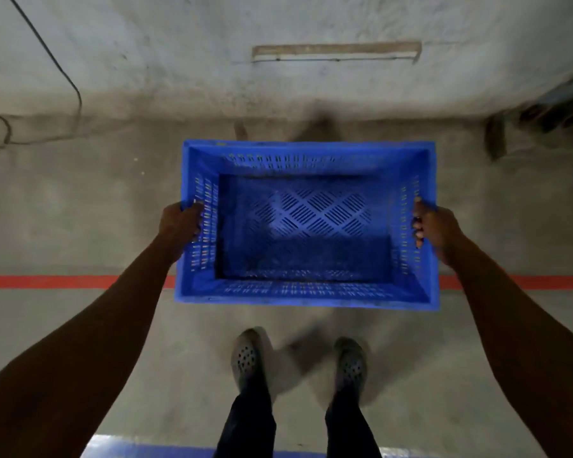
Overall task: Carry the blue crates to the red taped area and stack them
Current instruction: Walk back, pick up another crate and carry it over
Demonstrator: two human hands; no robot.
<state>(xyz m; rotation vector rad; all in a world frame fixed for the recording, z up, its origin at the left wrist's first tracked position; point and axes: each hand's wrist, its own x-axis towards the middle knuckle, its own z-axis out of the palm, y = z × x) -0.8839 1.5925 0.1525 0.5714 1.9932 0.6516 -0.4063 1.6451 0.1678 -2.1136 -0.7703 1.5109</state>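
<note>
I hold the empty blue crate (306, 226) out level between my hands, left hand (181, 226) clamped on one short side rim, right hand (435, 231) on the other, fingers curled over the perforated walls. The red tape line (47, 281) crosses the concrete floor (80, 206) beneath my forearms and the crate's near edge. No other crate shows beyond my hands. I judge the best approach is to keep it level, step past the line and lower evenly.
</note>
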